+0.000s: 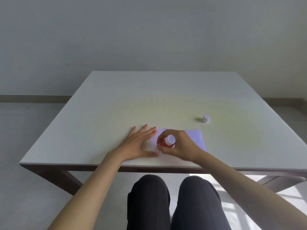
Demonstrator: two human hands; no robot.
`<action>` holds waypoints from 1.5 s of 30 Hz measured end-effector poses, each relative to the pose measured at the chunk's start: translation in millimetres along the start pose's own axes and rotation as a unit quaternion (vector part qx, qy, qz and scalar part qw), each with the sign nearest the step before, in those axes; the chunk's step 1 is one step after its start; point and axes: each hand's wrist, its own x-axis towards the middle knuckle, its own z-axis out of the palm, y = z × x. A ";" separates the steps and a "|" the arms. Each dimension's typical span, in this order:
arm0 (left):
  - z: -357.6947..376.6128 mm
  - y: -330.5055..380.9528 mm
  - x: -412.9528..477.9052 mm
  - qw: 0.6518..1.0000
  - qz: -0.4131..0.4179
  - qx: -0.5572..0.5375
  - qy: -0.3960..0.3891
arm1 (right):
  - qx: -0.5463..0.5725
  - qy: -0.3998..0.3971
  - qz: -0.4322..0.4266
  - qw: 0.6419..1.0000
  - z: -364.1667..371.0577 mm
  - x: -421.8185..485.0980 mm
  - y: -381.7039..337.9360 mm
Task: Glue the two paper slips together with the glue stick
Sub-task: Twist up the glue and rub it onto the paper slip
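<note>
- Gripping the glue stick (167, 143), the right hand (178, 145) has its fingers wrapped around the red barrel, with the white end of the stick pointing up toward the camera
- The lower end of the stick is hidden behind the fingers, so I cannot tell whether it touches the paper
- The right hand sits over the pale lilac paper slip (196, 137), which lies flat near the front edge of the bench (116, 100)
- A second paper slip, white (153, 144), shows between the two hands; it lies just left of the lilac one, and their exact overlap is hidden by the hands
- The left hand (139, 145) lies flat and open, fingers spread, palm down on the bench, with its thumb resting at the near edge of the white paper
- A small white cap (206, 118) stands alone on the bench, well apart from the hands, farther back and to the right
- Below the bench edge the person's knees (174, 201) in dark trousers are in view
</note>
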 end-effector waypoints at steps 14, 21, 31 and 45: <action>-0.8 1.3 -2.5 1.000 -0.005 -0.003 -0.006 | 0.086 0.022 0.080 0.993 -25.3 -8.7 8.8; -2.1 3.6 -2.7 1.000 -0.004 0.007 -0.006 | 0.015 0.022 0.034 0.999 -8.3 -10.4 3.9; 2.2 -1.6 -1.1 1.000 -0.003 -0.011 0.009 | 0.016 0.133 0.097 0.986 -14.3 33.1 13.4; -0.7 4.2 -4.9 0.998 -0.021 -0.063 0.014 | 0.520 0.177 0.169 0.818 -22.5 -12.5 -18.8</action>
